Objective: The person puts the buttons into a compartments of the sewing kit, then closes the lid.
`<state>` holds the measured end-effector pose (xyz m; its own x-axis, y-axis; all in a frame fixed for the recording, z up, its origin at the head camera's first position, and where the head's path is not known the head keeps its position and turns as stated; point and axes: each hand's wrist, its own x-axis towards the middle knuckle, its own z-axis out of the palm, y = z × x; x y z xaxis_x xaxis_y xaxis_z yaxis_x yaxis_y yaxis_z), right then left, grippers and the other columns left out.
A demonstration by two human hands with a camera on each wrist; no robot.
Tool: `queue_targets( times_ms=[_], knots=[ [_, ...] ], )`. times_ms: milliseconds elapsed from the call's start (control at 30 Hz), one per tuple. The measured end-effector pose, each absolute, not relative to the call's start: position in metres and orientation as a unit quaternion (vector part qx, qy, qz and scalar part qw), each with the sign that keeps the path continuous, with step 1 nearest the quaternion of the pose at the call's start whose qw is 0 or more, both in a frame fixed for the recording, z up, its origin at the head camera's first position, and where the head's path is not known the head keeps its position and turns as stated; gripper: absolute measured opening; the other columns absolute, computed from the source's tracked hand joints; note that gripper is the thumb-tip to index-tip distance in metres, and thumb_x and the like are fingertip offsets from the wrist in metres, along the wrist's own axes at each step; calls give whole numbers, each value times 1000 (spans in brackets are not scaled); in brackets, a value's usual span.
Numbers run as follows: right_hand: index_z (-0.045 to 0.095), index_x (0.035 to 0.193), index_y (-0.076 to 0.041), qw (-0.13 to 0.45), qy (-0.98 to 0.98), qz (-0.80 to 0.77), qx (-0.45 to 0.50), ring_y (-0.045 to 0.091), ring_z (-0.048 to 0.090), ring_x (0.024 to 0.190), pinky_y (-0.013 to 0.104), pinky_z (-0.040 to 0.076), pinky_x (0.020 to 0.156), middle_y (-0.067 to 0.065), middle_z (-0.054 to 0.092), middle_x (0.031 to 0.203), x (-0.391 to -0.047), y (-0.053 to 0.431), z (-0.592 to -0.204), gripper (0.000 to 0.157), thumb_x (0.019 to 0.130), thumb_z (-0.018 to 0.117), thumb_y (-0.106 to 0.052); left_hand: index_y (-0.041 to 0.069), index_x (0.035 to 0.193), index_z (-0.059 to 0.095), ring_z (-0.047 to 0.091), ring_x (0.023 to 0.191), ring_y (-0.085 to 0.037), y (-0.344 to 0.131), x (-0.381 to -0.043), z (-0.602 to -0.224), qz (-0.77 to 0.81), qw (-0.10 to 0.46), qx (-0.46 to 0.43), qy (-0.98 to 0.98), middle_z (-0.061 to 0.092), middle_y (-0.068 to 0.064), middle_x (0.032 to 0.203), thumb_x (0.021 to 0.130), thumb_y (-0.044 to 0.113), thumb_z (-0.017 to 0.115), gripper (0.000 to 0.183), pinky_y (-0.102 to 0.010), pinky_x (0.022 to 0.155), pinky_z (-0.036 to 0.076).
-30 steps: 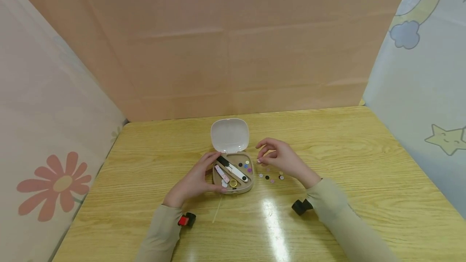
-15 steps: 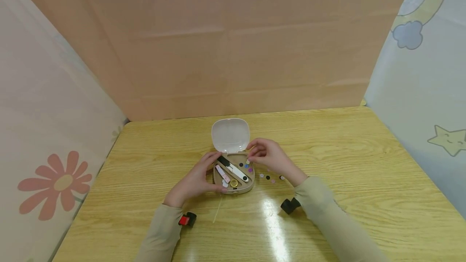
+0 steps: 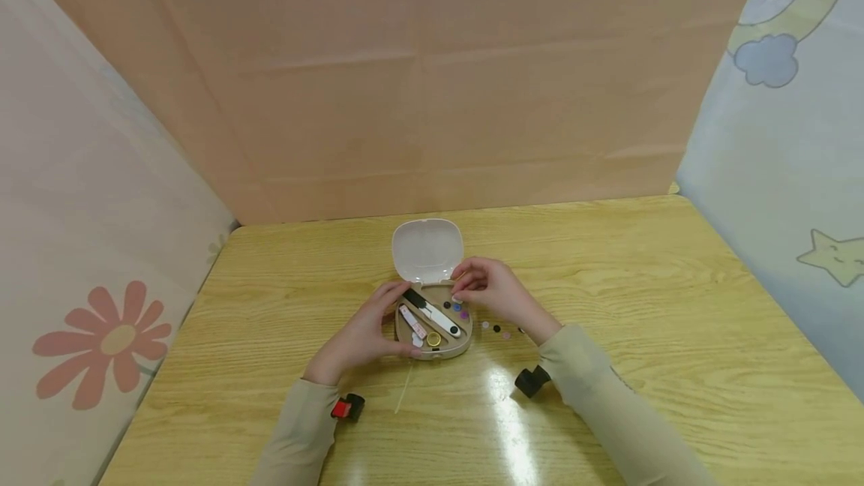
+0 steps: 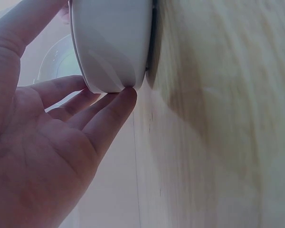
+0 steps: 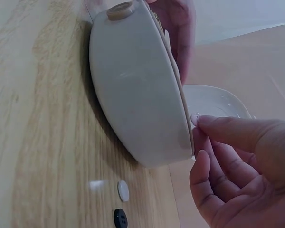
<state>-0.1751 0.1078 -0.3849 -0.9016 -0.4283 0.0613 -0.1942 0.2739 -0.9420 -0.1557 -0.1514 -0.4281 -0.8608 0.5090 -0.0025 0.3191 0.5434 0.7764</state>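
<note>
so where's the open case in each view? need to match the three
Head: case below centre, lid raised behind it.
Left wrist: case at the top, left of centre, cut off by the frame.
Right wrist: case at the top, left of centre, seen from its side.
Shared landmark: left hand, visible in all three.

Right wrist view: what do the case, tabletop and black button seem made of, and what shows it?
Case: probably plastic, satin; smooth pale wall, soft sheen.
Tabletop: wood or wood-look laminate, glossy; streaky grain, bright reflection.
Black button: likely plastic, smooth; even dark colour, small holes.
</note>
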Motion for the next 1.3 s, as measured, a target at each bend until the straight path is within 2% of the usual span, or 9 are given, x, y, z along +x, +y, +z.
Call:
queue_targets(
  times_ms=[300, 533, 833, 1000, 1300],
  knots=[
    [59, 106, 14, 109, 787, -577, -190, 38, 65, 89, 27, 55, 75, 26, 66, 93, -183, 109, -400, 22, 85, 65, 11, 14, 150, 30, 30, 134, -14, -151, -157, -429, 417, 116, 240, 869, 31, 8, 147, 66, 41, 87, 106, -41, 109, 31],
    [62, 108, 8, 102, 786, -576, -199, 30, 67, 89, 28, 55, 76, 18, 69, 94, -191, 113, -419, 22, 87, 66, 4, 13, 150, 30, 31, 133, -14, -151, -157, -429, 418, 118, 240, 868, 31, 7, 146, 66, 41, 87, 105, -41, 108, 31],
    [61, 115, 6, 107, 791, -559, -225, 25, 66, 92, 31, 54, 81, 11, 69, 99, -185, 123, -413, 23, 92, 61, 1, 15, 150, 31, 31, 134, -14, -151, -157, -429, 412, 116, 236, 872, 32, 8, 146, 65, 42, 87, 105, -41, 109, 31],
    [60, 118, 4, 104, 804, -539, -226, 22, 65, 94, 27, 52, 84, 12, 68, 102, -180, 134, -407, 27, 92, 61, -1, 15, 150, 32, 31, 133, -13, -150, -157, -430, 421, 119, 233, 868, 32, 8, 146, 65, 40, 88, 105, -39, 109, 31],
    [59, 119, 5, 106, 824, -509, -224, 25, 65, 95, 30, 52, 84, 16, 67, 103, -177, 168, -406, 27, 93, 61, -2, 17, 150, 32, 31, 133, -13, -152, -156, -430, 420, 117, 233, 869, 33, 8, 145, 63, 44, 87, 106, -42, 109, 30]
  ],
)
